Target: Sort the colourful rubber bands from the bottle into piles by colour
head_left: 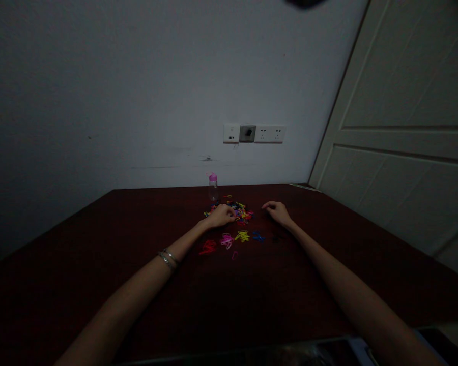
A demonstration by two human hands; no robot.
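1. The room I'm working in is dim; the whole picture is underexposed and a little grainy.
2. The wall [137,76] is brightest at upper centre and fades to dark at the left edge.
3. My desk [99,244] reads almost black-red, darkest along its near edge.
4. The door [404,127] leans inward, bent by the wide lens.
5. A dark blur intrudes at the top edge.
6. The coloured bands [236,211] are small and soft.
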